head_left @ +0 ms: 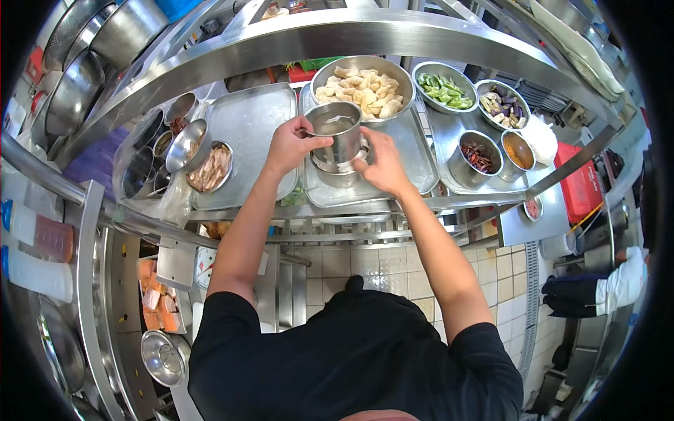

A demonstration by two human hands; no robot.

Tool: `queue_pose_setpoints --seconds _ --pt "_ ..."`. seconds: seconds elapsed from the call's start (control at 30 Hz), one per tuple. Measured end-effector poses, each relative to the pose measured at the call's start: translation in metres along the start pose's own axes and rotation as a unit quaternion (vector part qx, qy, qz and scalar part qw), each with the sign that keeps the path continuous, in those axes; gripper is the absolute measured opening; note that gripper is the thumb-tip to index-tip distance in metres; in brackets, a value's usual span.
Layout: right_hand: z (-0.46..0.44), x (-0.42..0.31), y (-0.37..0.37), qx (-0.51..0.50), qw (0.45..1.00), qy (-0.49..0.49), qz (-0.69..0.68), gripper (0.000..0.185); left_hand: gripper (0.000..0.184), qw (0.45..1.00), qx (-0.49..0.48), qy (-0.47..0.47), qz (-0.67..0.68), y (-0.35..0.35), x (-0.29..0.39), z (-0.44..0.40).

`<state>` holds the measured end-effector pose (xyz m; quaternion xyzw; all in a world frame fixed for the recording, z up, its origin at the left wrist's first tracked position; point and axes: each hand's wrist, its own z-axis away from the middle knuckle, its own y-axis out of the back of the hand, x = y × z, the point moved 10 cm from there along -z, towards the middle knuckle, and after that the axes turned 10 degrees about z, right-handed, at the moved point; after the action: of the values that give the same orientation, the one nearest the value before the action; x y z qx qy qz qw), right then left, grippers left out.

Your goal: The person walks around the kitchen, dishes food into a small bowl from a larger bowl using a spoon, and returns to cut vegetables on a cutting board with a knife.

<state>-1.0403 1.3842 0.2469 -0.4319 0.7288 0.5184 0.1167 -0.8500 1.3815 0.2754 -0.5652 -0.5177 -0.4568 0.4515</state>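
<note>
Above the metal tray point(414, 188), a steel cup-shaped pot point(344, 149) is held between both hands. My left hand point(296, 146) is closed around its left side at the rim, thumb across the front. On the opposite side, my right hand point(382, 163) curls against the pot, its thumb low near a second steel container point(338, 177) directly underneath. Whether the pot sits inside that container or just above it, I cannot tell. Behind the pot stands a wide steel bowl point(403, 74) of pale, peeled chunks point(365, 91).
Right of the tray are bowls of sliced green peppers point(446, 91) and purple-skinned pieces point(504, 107), plus a pot of dried red chilies point(477, 158). A second tray point(246, 126) lies left, beside several steel bowls. A steel rail point(351, 34) crosses overhead. Another person point(611, 289) stands far right.
</note>
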Motion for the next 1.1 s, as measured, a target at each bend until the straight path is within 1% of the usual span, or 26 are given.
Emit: queue_pose_setpoints --seconds 0.07,0.17,0.27,0.37,0.47,0.57,0.67,0.77,0.87,0.97,1.07,1.1 --pt "-0.007 0.004 -0.019 -0.071 0.994 -0.025 -0.085 0.076 0.033 1.000 -0.017 -0.014 -0.016 0.004 0.002 -0.002" --pt "-0.012 0.013 -0.033 -0.069 0.992 -0.052 -0.096 0.083 0.033 0.998 -0.031 -0.034 -0.034 0.015 -0.008 -0.008" --pt "-0.015 0.022 -0.055 -0.037 0.991 -0.033 -0.124 0.085 0.033 0.998 -0.045 -0.014 0.034 0.007 0.002 -0.001" --pt "-0.012 0.024 -0.063 -0.025 0.996 -0.032 -0.074 0.081 0.032 0.999 -0.037 -0.007 0.034 0.019 -0.012 -0.004" --pt "-0.010 -0.001 -0.040 -0.029 0.997 -0.041 0.062 0.074 0.032 0.999 -0.031 -0.021 0.007 0.026 -0.010 -0.003" --pt "-0.013 -0.010 -0.032 -0.016 0.997 -0.002 0.075 0.069 0.032 0.998 -0.026 -0.030 0.038 0.024 -0.008 0.000" --pt "-0.016 -0.015 -0.030 -0.012 0.994 0.038 0.102 0.069 0.032 0.999 -0.010 -0.032 0.007 0.027 -0.008 0.004" --pt "-0.017 -0.017 -0.029 -0.011 0.992 0.052 0.116 0.068 0.031 0.998 0.004 -0.018 -0.052 0.035 -0.015 0.004" --pt "-0.019 -0.018 -0.030 -0.035 0.988 0.060 0.137 0.067 0.033 0.999 0.015 -0.027 -0.015 0.036 -0.015 0.005" --pt "-0.020 -0.021 -0.029 -0.050 0.986 0.062 0.143 0.061 0.033 0.998 0.014 -0.052 -0.014 0.038 -0.018 0.003" --pt "-0.012 0.037 -0.079 -0.083 0.986 -0.020 0.144 0.054 0.029 0.990 -0.016 -0.141 0.023 0.008 0.009 0.010" --pt "-0.013 0.021 -0.065 -0.007 0.995 0.004 0.100 0.052 0.031 0.992 -0.019 -0.118 0.026 -0.001 0.009 0.008"
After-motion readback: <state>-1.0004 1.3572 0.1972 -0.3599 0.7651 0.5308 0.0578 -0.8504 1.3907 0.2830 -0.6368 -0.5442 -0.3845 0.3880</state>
